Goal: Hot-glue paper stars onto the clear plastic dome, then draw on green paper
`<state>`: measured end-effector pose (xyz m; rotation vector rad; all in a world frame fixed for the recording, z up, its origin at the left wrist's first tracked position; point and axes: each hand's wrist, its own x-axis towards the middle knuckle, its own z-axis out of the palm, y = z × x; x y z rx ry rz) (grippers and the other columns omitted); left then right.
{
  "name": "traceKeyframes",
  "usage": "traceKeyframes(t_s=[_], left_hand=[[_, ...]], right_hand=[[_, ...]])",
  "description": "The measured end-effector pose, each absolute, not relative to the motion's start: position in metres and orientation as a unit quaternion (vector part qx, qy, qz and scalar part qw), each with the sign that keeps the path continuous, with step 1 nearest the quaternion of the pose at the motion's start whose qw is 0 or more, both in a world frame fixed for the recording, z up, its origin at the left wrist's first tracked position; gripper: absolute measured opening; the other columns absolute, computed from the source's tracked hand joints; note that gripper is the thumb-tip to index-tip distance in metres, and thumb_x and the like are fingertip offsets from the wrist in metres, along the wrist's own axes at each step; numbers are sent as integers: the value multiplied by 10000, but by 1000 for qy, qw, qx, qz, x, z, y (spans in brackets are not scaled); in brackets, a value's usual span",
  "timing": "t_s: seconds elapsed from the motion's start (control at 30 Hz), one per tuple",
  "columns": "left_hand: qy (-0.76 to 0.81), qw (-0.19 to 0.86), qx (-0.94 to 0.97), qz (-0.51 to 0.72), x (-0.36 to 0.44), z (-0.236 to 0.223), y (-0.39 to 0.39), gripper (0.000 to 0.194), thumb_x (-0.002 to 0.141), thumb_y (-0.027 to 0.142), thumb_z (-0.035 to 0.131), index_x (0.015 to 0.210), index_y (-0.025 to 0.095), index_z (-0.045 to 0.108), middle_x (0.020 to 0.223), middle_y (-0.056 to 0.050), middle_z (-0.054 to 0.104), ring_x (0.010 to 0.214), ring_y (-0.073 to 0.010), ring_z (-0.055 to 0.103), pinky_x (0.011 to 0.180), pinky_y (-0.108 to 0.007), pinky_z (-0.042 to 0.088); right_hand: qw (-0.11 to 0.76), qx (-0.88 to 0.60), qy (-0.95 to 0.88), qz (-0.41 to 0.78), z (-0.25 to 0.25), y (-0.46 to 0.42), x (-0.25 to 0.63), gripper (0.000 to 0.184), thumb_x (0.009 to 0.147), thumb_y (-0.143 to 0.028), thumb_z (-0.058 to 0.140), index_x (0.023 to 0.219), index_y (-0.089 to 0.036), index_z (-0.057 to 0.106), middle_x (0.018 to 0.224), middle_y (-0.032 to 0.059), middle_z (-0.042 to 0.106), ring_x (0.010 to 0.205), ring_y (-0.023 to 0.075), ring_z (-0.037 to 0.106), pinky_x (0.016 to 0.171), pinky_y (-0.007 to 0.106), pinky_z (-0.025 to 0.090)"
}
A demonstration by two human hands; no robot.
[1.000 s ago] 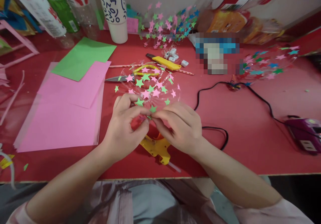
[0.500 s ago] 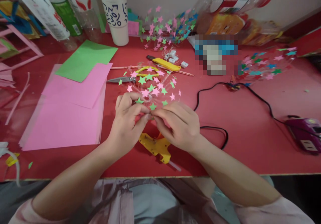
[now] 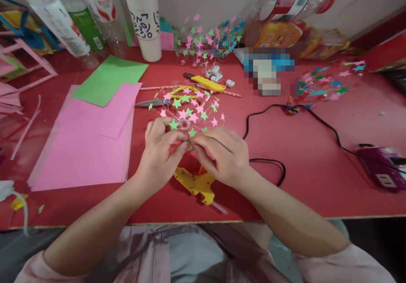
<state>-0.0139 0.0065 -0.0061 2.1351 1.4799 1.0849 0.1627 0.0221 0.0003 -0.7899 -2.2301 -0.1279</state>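
Observation:
In front of me is a star decoration [image 3: 193, 117], made of clear plastic strips splayed around a clear ring, with pink and green stars on them. My left hand [image 3: 161, 152] is closed in a pinch at its near edge. My right hand [image 3: 223, 156] pinches the same spot from the other side, fingertips meeting the left ones. A bit of green shows just under the fingertips; the exact piece between them is mostly hidden. Below the hands lies a yellow glue gun [image 3: 195, 185] with a clear glue stick, partly covered by my right hand.
Scissors [image 3: 152, 103], a yellow-handled cutter [image 3: 207, 83] and a striped straw [image 3: 233, 94] lie behind the decoration. Pink sheets [image 3: 85, 160] and a green sheet [image 3: 109, 80] lie left. More star decorations [image 3: 330, 84], a black cord [image 3: 330, 126], a purple power box [image 3: 382, 168], bottles and a white tumbler [image 3: 142, 25] surround the work.
Both hands keep their pinch at the decoration's near edge, with only slight finger shifts. The whole view has moved a little.

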Motion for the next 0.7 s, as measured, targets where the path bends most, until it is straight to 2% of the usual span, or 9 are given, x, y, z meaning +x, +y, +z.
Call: traceKeyframes(t_s=[0.3, 0.53, 0.7], left_hand=[[530, 169, 732, 393, -14, -9, 8, 75, 853, 219, 596, 783, 223, 624, 1010, -56, 523, 1080, -253, 508, 954, -476, 444], [522, 150, 740, 397, -15, -8, 9, 89, 867, 242, 567, 829, 229, 646, 1031, -72, 526, 1111, -275, 501, 967, -515, 417], [528, 154, 740, 387, -16, -6, 9, 71, 864, 232, 574, 817, 230, 628, 1043, -69, 534, 1142, -274, 496, 980, -504, 417]], right_hand=[[373, -301, -875, -62, 0, 24, 162, 81, 874, -132, 552, 908, -141, 625, 753, 45, 637, 681, 145, 554, 620, 286, 451], [371, -312, -872, -68, 0, 23, 163, 88, 894, -149, 531, 914, -164, 615, 763, 34, 641, 695, 143, 563, 640, 283, 463], [372, -312, -871, -71, 0, 24, 163, 82, 889, -149, 539, 904, -161, 619, 766, 37, 644, 691, 145, 558, 639, 286, 462]])
